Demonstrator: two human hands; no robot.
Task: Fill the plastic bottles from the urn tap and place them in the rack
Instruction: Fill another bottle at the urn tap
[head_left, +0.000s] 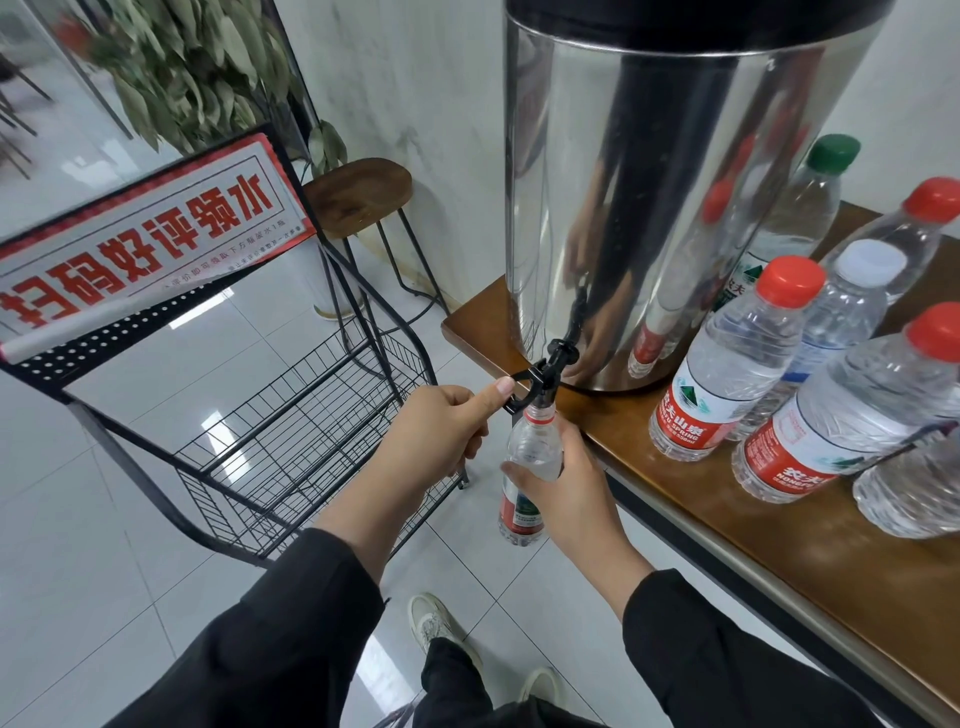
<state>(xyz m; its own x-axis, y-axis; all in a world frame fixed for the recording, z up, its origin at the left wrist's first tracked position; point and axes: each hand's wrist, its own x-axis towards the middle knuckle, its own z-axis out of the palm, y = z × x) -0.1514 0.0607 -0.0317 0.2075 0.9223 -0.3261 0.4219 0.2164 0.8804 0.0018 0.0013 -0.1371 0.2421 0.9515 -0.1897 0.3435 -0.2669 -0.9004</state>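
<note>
A shiny steel urn (649, 197) stands on the wooden table (779, 519), its black tap (540, 376) jutting over the edge. My left hand (441, 431) grips the tap lever with thumb and curled fingers. My right hand (566, 499) holds an uncapped clear plastic bottle (527, 467) with a red label upright, its mouth right under the tap spout. The black wire rack (291, 426) stands on the floor to the left, its visible shelves bare.
Several capped bottles (727, 374) stand on the table right of the urn, most with red caps, one green (831, 153). A red and white sign (140, 234) tops the rack. A wooden stool (358, 195) and a plant stand behind. My shoes show below on the tiled floor.
</note>
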